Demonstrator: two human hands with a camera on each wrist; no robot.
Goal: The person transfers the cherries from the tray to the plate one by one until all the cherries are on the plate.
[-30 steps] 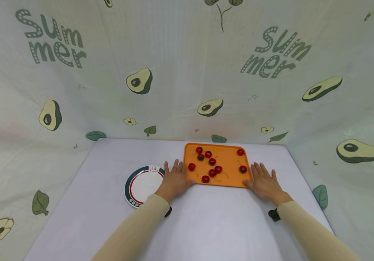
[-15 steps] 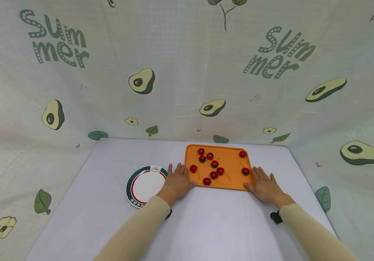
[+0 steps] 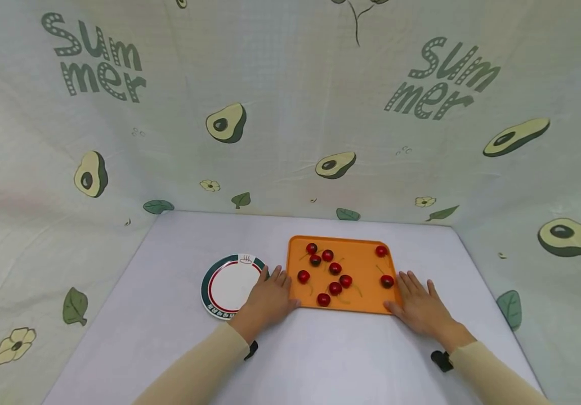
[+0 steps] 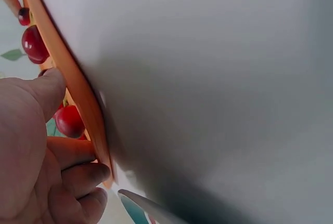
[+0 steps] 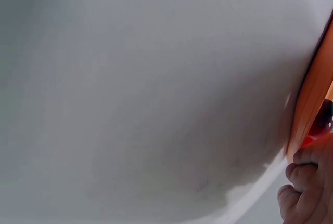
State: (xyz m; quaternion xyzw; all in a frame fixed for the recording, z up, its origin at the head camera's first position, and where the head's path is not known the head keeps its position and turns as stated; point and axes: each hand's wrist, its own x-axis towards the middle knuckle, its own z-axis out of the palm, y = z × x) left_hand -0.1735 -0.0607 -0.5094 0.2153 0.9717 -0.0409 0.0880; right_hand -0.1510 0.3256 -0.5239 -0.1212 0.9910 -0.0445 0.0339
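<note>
An orange rectangular tray lies flat on the table with several dark red cherries scattered in it, thin stems showing. My left hand grips its near left corner. In the left wrist view that thumb lies over the tray's rim, and bent fingers meet the side wall. My right hand holds the near right corner the same way. From the right wrist view, its curled fingers sit against the tray's edge.
A white plate with a green and red rim stands left of the tray, partly behind my left hand. Printed cloth with avocados and lettering hangs behind and beside the table. Black straps circle both wrists.
The tray has slid across the table toward me, both hands travelling with it and the cherries staying inside. The plate keeps its place; the head view has shifted slightly.
</note>
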